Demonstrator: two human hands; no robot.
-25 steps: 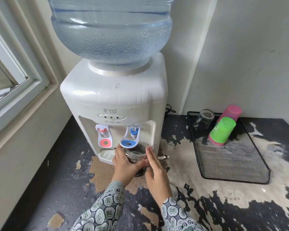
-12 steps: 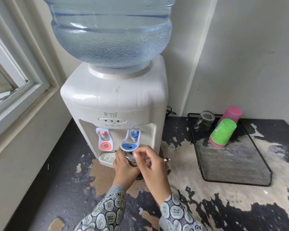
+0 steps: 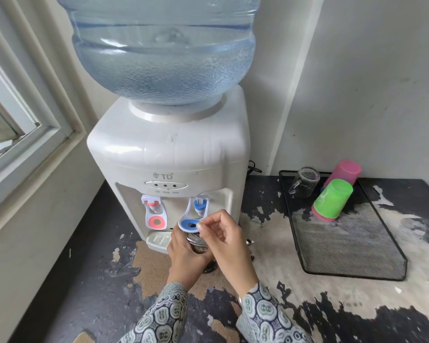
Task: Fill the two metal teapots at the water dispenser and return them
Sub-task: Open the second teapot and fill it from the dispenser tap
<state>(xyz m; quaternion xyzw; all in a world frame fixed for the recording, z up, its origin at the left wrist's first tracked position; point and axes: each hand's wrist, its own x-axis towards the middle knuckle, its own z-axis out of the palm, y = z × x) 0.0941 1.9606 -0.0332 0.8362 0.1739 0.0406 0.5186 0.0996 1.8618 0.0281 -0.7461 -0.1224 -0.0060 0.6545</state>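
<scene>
Teapot [image 3: 196, 240] gripped under blue tap [image 3: 190, 222] by left hand [image 3: 187, 256] | tap lever pinched by right hand [image 3: 223, 240] | overflow risked, fill level hidden by hands | slip likely as weight rose

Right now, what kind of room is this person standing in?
Probably a small pantry or drinks corner, though I can't be sure. A white tabletop water dispenser carrying a big clear blue water bottle stands on a worn, peeling dark counter, and a black wire-mesh tray beside it holds upturned cups.
</scene>
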